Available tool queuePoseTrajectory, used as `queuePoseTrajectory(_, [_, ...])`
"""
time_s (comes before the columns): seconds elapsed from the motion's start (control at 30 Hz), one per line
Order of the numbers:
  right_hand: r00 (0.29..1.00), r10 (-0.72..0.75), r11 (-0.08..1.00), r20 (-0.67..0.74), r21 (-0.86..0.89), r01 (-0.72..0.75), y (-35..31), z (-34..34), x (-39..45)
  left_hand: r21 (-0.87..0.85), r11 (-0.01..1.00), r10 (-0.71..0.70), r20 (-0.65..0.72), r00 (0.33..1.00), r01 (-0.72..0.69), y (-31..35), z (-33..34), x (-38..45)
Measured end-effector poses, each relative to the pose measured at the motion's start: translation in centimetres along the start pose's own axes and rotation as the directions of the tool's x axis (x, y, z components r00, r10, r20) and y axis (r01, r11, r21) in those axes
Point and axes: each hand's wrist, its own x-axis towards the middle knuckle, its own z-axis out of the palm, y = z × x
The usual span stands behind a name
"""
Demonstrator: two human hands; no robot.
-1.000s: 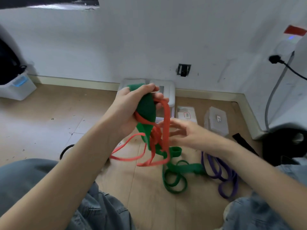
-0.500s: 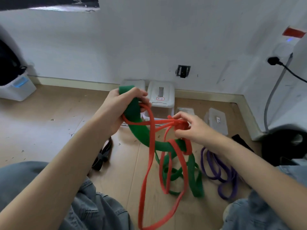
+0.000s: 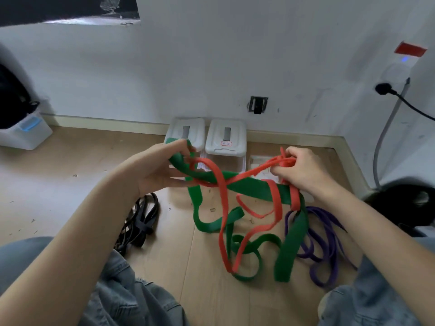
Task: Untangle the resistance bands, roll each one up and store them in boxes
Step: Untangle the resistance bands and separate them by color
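While the left hand (image 3: pixel 160 168) grips the wide green band (image 3: pixel 249 188) with curled fingers, the right hand (image 3: pixel 303 170) pinches a bunch of the thin red band (image 3: pixel 222 203) at its fingertips. Red loops cross the green between the two hands. I would hold the green tight and pull the red out slowly, one loop at a time.

Soft even indoor light, faint shadows, wide-angle bending at edges, perhaps slight blur

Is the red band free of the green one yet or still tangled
Still tangled: the thin red rubber band crosses and wraps the wide green rubber band stretched between both hands.
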Motion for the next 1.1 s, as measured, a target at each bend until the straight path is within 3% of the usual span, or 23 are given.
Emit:
queuePoseTrajectory(0.07, [0.994, 0.052, 0.990, 0.091, 0.126, -0.064, 0.0, -0.1, 0.1, -0.235, 0.970, 0.069, 0.017, 0.997, -0.063, 0.1, 0.0, 0.2])
queuePoseTrajectory(0.13, [0.960, 0.061, 0.978, 0.274, 0.178, -0.113, -0.1, 0.1, -0.1, -0.408, 0.902, 0.152, 0.001, 0.988, -0.139, 0.0, -0.1, 0.6])
queuePoseTrajectory(0.2, [0.907, 0.045, 0.974, 0.418, 0.184, -0.133, 0.0, -0.1, -0.1, -0.380, 0.907, 0.159, -0.091, 0.983, -0.182, -0.2, -0.7, 1.3])
queuePoseTrajectory(0.27, [0.874, 0.033, 0.959, 0.485, 0.232, -0.165, 0.1, -0.9, 0.0, -0.086, 0.984, 0.125, -0.303, 0.945, -0.158, -0.9, -2.0, 2.1])
queuePoseTrajectory(0.33, [0.828, -0.005, 0.920, 0.561, 0.327, -0.216, 0.1, -1.9, 0.0, 0.279, 0.959, 0.068, -0.412, 0.909, 0.055, -2.1, -2.7, 2.5])
queuePoseTrajectory(0.37, [0.801, -0.041, 0.896, 0.597, 0.377, -0.235, -0.1, -2.3, -0.1, 0.500, 0.845, 0.036, -0.404, 0.914, 0.188, -2.7, -2.7, 2.6])
queuePoseTrajectory(0.4, [0.781, -0.086, 0.871, 0.619, 0.427, -0.242, -0.2, -2.5, -0.2, 0.709, 0.648, 0.016, -0.378, 0.926, 0.279, -3.0, -2.4, 2.3])
queuePoseTrajectory(0.43, [0.769, -0.136, 0.845, 0.625, 0.478, -0.239, -0.4, -2.6, -0.4, 0.847, 0.444, 0.017, -0.336, 0.942, 0.294, -3.3, -2.2, 2.2])
queuePoseTrajectory(0.47, [0.764, -0.183, 0.821, 0.618, 0.524, -0.227, -0.8, -2.6, -0.6, 0.907, 0.351, 0.024, -0.257, 0.966, 0.233, -3.3, -1.8, 1.9])
queuePoseTrajectory(0.5, [0.761, -0.223, 0.802, 0.610, 0.558, -0.212, -1.1, -2.4, -0.7, 0.909, 0.395, -0.002, -0.145, 0.989, 0.134, -3.2, -1.4, 1.7])
queuePoseTrajectory(0.57, [0.741, -0.270, 0.793, 0.614, 0.579, -0.190, -1.8, -1.7, -1.0, 0.729, 0.677, -0.064, 0.197, 0.978, -0.103, -2.7, 0.7, 0.5])
queuePoseTrajectory(0.63, [0.722, -0.295, 0.797, 0.626, 0.578, -0.175, -2.4, -0.9, -1.4, 0.565, 0.791, -0.047, 0.437, 0.898, -0.233, -3.1, 3.4, -0.1])
queuePoseTrajectory(0.67, [0.725, -0.301, 0.794, 0.619, 0.584, -0.169, -2.6, -0.8, -1.5, 0.541, 0.801, -0.024, 0.458, 0.888, -0.257, -3.7, 4.3, 0.1])
queuePoseTrajectory(0.77, [0.802, -0.263, 0.821, 0.537, 0.561, -0.107, -2.5, -1.4, -1.3, 0.525, 0.809, 0.065, 0.369, 0.927, -0.266, -3.5, 4.9, 0.3])
queuePoseTrajectory(0.83, [0.845, -0.230, 0.897, 0.483, 0.443, -0.009, -2.1, -2.2, -1.0, 0.501, 0.815, 0.141, 0.316, 0.938, -0.291, -2.4, 3.7, 0.1])
queuePoseTrajectory(0.97, [0.817, -0.170, 0.958, 0.551, 0.286, 0.006, -1.5, -2.2, -0.9, 0.331, 0.839, 0.406, 0.145, 0.902, -0.431, -0.3, 1.7, -0.3])
queuePoseTrajectory(1.03, [0.846, -0.180, 0.943, 0.502, 0.334, 0.002, -1.5, -2.2, -0.5, 0.163, 0.891, 0.427, 0.025, 0.904, -0.425, 0.3, 1.4, -0.3])
queuePoseTrajectory(1.1, [0.842, -0.185, 0.922, 0.507, 0.387, -0.030, -1.3, -2.4, -0.3, 0.031, 0.917, 0.399, 0.003, 0.917, -0.399, 0.7, 1.5, -0.3])
